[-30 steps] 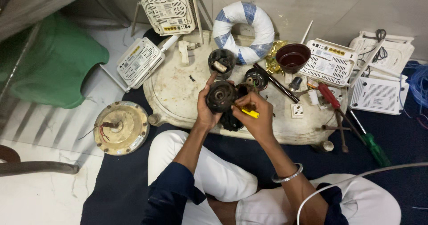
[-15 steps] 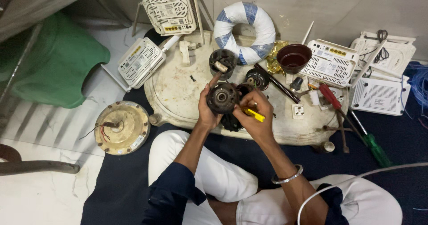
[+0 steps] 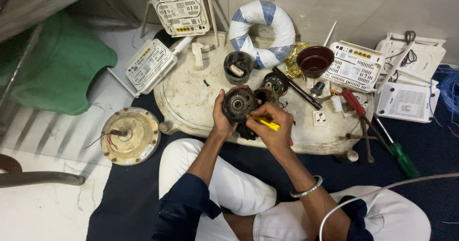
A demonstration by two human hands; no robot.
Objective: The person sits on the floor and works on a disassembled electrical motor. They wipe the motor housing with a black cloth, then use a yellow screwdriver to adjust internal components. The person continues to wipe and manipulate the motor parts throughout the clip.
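Frame centre — left hand (image 3: 221, 119) wrapped round the dark motor core (image 3: 237, 104), right hand (image 3: 272, 126) pinching a yellow-handled screwdriver (image 3: 267, 124) against it. Core looks heavy, rigid, greasy — hold by rim.

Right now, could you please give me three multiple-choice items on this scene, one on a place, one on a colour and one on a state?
1. Where does the cream disc with red wires lie?
A. On the floor, left of the pale board
B. Inside the brown bowl
C. On the person's lap

2. What colour is the handle of the tool in the right hand?
A. Green
B. Yellow
C. Blue

3. How is the round dark motor part held?
A. Lying free on the board
B. Gripped in the left hand
C. Hanging from a wire

Answers: 1 A, it sits on the floor beside the pale board. 2 B, a yellow handle shows between the fingers. 3 B, the left fingers wrap its rim.
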